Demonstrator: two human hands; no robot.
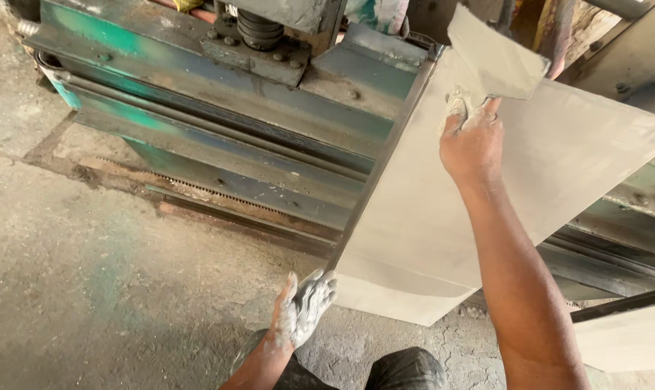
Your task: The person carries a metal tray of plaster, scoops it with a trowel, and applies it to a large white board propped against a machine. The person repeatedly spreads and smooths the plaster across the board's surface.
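**Big pale sheet held against the green machine**

The flat sheet (443, 217) is smooth, pale and dusty. It leans on the green metal machine (219, 123). Its long edge runs from low near the floor (89, 274) up and away. The left hand (303, 307), white with dust, grips the bottom corner. The right hand (473, 141) presses a small flat card (495, 54) against the sheet, fingers closed on it.

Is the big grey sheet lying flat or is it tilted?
Tilted: the grey sheet leans on the green machine, its lower corner at the left hand.
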